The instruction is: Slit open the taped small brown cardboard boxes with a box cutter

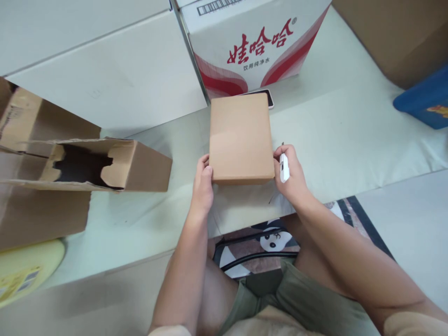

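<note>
A small closed brown cardboard box (241, 135) lies flat on the pale table (350, 135) in front of me. My left hand (202, 184) grips the box's near left corner, thumb on top. My right hand (290, 175) rests against the near right corner and is closed round a small white utility knife (283, 166), its thin tip pointing away from me.
A phone (269, 95) peeks out behind the box. A white and red printed carton (252, 42) stands at the back. A torn open brown carton (87, 163) lies at left, a blue bin (425, 100) at right, a yellow object (24, 268) at bottom left.
</note>
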